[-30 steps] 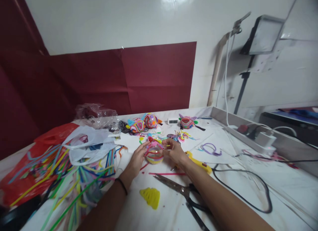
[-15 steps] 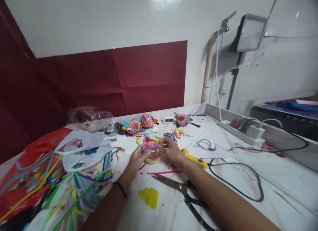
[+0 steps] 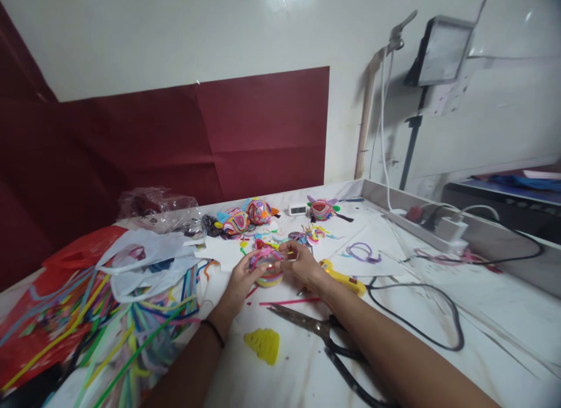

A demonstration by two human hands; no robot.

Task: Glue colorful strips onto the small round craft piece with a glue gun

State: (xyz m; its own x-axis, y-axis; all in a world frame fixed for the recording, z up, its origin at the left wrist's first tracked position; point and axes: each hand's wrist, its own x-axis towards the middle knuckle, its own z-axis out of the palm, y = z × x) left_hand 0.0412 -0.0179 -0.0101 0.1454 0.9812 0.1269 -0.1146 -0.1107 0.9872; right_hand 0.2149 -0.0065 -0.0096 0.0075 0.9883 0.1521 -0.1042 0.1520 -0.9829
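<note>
A round, partly see-through craft ball (image 3: 268, 277), banded with pink and yellow pipe cleaners, is between my hands above the table. My left hand (image 3: 244, 273) grips it from the left, thumb across its front. At the ball's right side my right hand (image 3: 300, 263) has thumb and fingers pinched together at the edge; whatever is between them is too small to make out. A yellow hot glue gun (image 3: 344, 277) lies beside my right wrist. Scissors (image 3: 313, 325) with black handles rest partly beneath my right forearm. Nearer me lies a flat yellow coiled piece (image 3: 263, 345).
Colourful pipe cleaners (image 3: 131, 332) spread over red and white bags (image 3: 144, 259) at left. Finished wrapped balls (image 3: 235, 222) and a small digital clock (image 3: 298, 210) stand at the back. A power strip (image 3: 427, 232) runs along the right edge; the glue gun's black cord (image 3: 458, 320) loops nearby.
The view has tilted very slightly. Both hands stay at the ball in nearly the same pose, with no clear change in what they hold.
</note>
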